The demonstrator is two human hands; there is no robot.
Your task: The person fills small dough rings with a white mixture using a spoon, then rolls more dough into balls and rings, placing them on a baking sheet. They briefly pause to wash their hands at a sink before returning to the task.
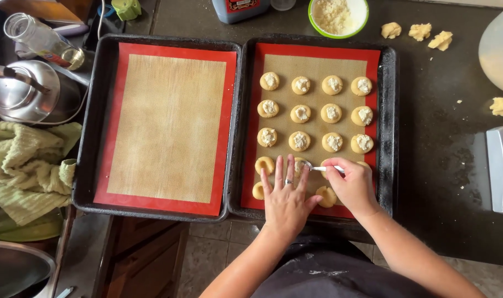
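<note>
Two baking trays are lying side by side on the dark counter (428,165) as you are leaning over the right-hand one. Your left hand (285,198) is spreading flat, fingers apart, over the mat, a ring showing on one finger. Your right hand (352,185) is pinching a small metal spoon (318,168), its bowl pointing toward your left fingertips and sitting over a dough round (299,165) between the two hands.

That round is sitting in the fourth row, closest to you. It is looking soft and easily dented, so you are likely better off steadying it lightly at the sides than pressing on top. An unfilled round (265,164) is lying just left of your left hand.

Beyond your fingertips, the right tray (388,138) is carrying three rows of four filled rounds (301,113) with pale crumbly centres on a red-edged mat. The left tray (86,138), to the left of your left hand, is holding only its mat. Farther beyond, a green-rimmed bowl (355,25) is holding a pale crumbly filling (331,14). Loose dough lumps (420,31) are resting on the counter beyond your right hand.
</note>
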